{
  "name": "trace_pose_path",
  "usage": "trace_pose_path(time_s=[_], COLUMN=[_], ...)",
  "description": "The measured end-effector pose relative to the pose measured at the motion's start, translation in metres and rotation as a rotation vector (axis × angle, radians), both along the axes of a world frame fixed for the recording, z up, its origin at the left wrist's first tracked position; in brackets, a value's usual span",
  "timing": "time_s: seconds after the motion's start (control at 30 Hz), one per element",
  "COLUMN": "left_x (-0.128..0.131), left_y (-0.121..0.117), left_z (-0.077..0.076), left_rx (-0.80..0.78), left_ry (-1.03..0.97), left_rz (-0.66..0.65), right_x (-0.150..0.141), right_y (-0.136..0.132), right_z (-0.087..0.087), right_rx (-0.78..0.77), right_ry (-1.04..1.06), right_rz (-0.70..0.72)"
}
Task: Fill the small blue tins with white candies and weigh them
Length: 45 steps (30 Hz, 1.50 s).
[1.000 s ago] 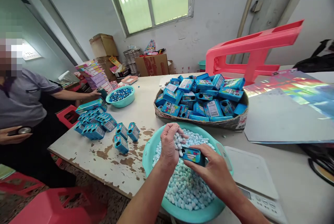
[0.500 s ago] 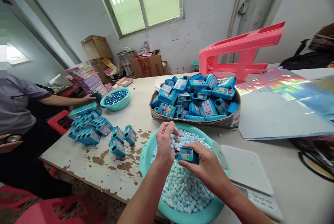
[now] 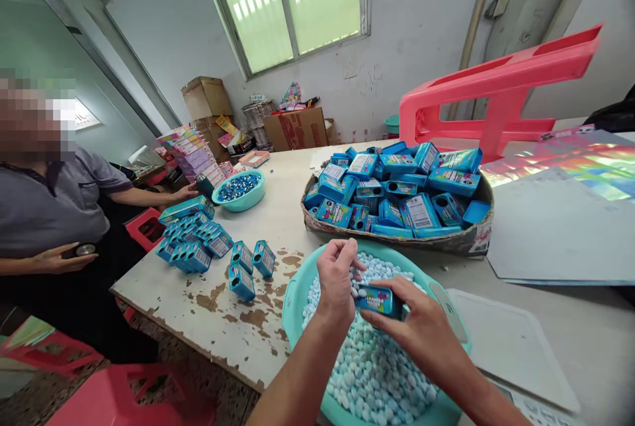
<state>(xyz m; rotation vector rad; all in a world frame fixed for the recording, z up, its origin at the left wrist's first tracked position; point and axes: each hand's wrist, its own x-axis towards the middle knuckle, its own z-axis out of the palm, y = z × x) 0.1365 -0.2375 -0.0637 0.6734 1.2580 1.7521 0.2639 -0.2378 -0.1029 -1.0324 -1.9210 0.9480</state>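
Observation:
My right hand (image 3: 419, 327) grips a small blue box (image 3: 380, 301) over a teal basin (image 3: 297, 287) heaped with pale blue-white candies (image 3: 370, 366). My left hand (image 3: 337, 280) is cupped around a handful of those candies and presses against the open end of the box. Behind the basin stands a shallow woven basket (image 3: 446, 237) piled with several more blue boxes (image 3: 397, 184).
A group of blue boxes (image 3: 196, 241) lies on the worn table (image 3: 233, 317) at the left. A person in a grey shirt (image 3: 49, 204) sits there by a small teal bowl (image 3: 241, 189). A white scale (image 3: 516, 353) lies at my right. An overturned pink stool (image 3: 496, 88) stands behind.
Both hands stay together over the basin, with the box still against the left hand. Only the camera view has swung sideways and back.

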Motion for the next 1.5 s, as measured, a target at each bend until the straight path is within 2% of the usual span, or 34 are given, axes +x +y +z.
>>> trace_pose_path(time_s=[0.3, 0.57, 0.73, 0.9, 1.0, 1.1, 1.13, 1.2, 1.27, 1.33, 1.43, 1.5], left_x=[0.002, 0.003, 0.006, 0.011, 0.001, -0.021, -0.029, -0.04, -0.044, -0.039, -0.021, -0.007], left_y=[-0.003, -0.002, -0.003, -0.009, -0.013, -0.017, -0.018, -0.021, -0.026, -0.034, -0.046, -0.054], left_z=[0.009, 0.013, 0.011, 0.013, 0.015, 0.001, -0.009, -0.033, -0.056, -0.073, -0.079, -0.075], left_rx=[0.017, -0.002, 0.02, -0.015, 0.025, -0.014, -0.082, -0.229, -0.28, -0.284, -0.323, -0.367], left_ry=[0.026, 0.017, -0.001, 0.001, 0.0, 0.173, 0.306, 0.683, 1.03, 1.212, 1.319, 1.418], left_rz=[-0.002, -0.095, -0.054, -0.162, -0.101, -0.02, -0.058, -0.226, -0.368, -0.457, -0.713, -0.892], right_x=[-0.002, 0.0, 0.006, 0.008, 0.018, 0.03, 0.033, 0.038, 0.043, 0.053, 0.082, 0.106], right_y=[-0.001, 0.005, 0.008, 0.003, 0.0, 0.0, 0.001, 0.003, 0.003, 0.001, -0.004, -0.002], right_z=[0.005, 0.003, -0.004, -0.002, 0.001, 0.001, 0.001, 0.0, 0.0, 0.0, 0.0, -0.003], right_rx=[-0.017, 0.008, 0.007, -0.037, -0.076, -0.096, -0.101, -0.108, -0.122, -0.161, -0.232, -0.237], right_ry=[0.018, 0.04, 0.053, 0.08, 0.139, 0.228, 0.245, 0.265, 0.292, 0.349, 0.444, 0.47], right_rz=[0.037, 0.012, -0.025, 0.033, 0.012, -0.045, -0.046, -0.053, -0.071, -0.075, -0.13, -0.274])
